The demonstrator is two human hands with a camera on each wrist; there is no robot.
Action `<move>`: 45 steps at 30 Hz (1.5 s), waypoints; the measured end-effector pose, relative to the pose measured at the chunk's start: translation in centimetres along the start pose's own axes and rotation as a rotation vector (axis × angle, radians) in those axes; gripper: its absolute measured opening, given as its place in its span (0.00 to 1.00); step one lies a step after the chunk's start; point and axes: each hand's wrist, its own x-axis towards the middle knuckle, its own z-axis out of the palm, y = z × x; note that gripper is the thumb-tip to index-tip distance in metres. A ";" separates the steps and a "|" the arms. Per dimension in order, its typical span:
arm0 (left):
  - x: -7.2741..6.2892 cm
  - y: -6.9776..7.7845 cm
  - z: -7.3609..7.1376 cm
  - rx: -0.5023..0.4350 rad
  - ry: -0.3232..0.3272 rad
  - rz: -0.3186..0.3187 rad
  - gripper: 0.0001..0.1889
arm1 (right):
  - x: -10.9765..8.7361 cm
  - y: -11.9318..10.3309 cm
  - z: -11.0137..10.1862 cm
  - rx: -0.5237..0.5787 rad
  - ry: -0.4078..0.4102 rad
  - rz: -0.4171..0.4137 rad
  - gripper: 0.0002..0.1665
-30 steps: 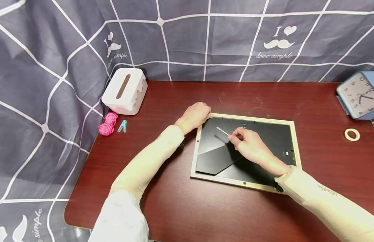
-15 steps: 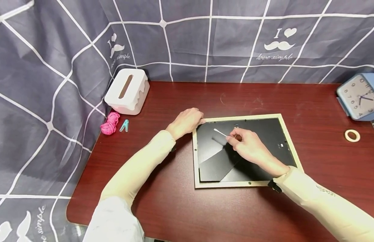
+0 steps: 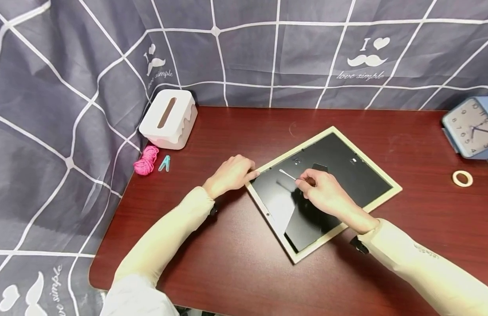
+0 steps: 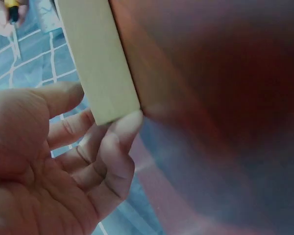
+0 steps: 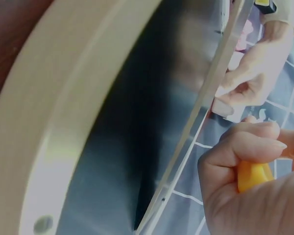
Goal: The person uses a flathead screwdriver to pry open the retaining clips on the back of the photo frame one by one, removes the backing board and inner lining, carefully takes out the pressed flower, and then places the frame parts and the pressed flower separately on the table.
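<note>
One frame holds black backing, contents of the box unclear.

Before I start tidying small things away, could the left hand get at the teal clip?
Probably, yes: nothing seems to lie between the left hand and the clip, though that hand would first have to leave the picture frame.

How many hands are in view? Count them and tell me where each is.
2: the left hand holds the frame at its leftmost corner in the head view; the right hand is above the frame, gripping a screwdriver.
</note>
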 end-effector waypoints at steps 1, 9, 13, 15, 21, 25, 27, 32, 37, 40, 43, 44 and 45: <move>-0.5 0.4 -0.2 -0.023 -0.014 -0.013 0.16 | -0.1 0.0 0.0 0.001 -0.004 -0.003 0.11; -3.9 3.8 -0.8 -0.109 -0.021 -0.048 0.07 | -0.5 -0.3 0.3 -0.002 -0.058 -0.022 0.10; -5.0 5.4 -0.2 -0.108 -0.039 -0.068 0.05 | -1.1 -0.6 0.4 0.004 -0.095 -0.031 0.10; -5.7 6.5 -0.2 -0.101 -0.043 -0.083 0.03 | -1.5 -0.8 0.5 0.007 -0.115 -0.035 0.09; -7.0 8.0 0.6 -0.217 -0.085 -0.111 0.03 | -2.9 -1.1 0.9 -0.011 -0.168 -0.068 0.07; -8.0 9.3 0.5 -0.314 -0.114 -0.132 0.09 | -3.5 -0.8 1.3 -0.038 -0.194 -0.091 0.06; -8.3 9.6 0.7 -0.358 -0.127 -0.154 0.14 | -3.8 -0.7 1.5 -0.048 -0.204 -0.091 0.06; -8.9 11.0 0.0 -0.498 -0.156 -0.251 0.29 | -4.4 -0.6 1.5 -0.096 -0.205 -0.099 0.05; -8.9 12.2 -0.4 -0.621 -0.186 -0.336 0.40 | -4.6 -0.2 2.2 -0.108 -0.190 -0.103 0.04; -8.8 12.6 -0.1 -0.653 -0.186 -0.357 0.43 | -4.2 0.9 3.1 -0.109 -0.155 -0.129 0.02; -8.7 12.8 0.1 -0.663 -0.181 -0.369 0.43 | -3.8 1.9 3.9 -0.124 -0.119 -0.145 0.04; -8.7 12.9 0.2 -0.673 -0.179 -0.369 0.43 | -3.7 2.2 4.2 -0.131 -0.104 -0.144 0.04; -8.6 13.0 0.3 -0.687 -0.178 -0.370 0.43 | -3.7 2.2 4.4 -0.132 -0.098 -0.134 0.05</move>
